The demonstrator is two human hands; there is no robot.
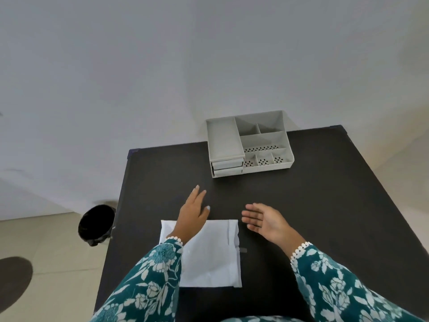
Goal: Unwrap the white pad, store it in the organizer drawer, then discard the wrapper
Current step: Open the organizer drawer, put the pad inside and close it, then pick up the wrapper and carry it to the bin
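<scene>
A white wrapped pad point(213, 256) lies flat on the black table point(313, 205), near the front edge. My left hand point(192, 214) hovers over the pad's far left corner, fingers spread and holding nothing. To the right of the pad, my right hand point(267, 220) is open with the palm turned inward, apart from it. The grey organizer point(249, 142) stands at the table's far edge, with two shut drawers point(227, 167) on its front left and several open compartments on the right.
A black-lined waste bin point(96, 225) stands on the tiled floor to the left of the table. A dark round shape point(14, 282) lies on the floor at far left. A pale wall rises behind the table.
</scene>
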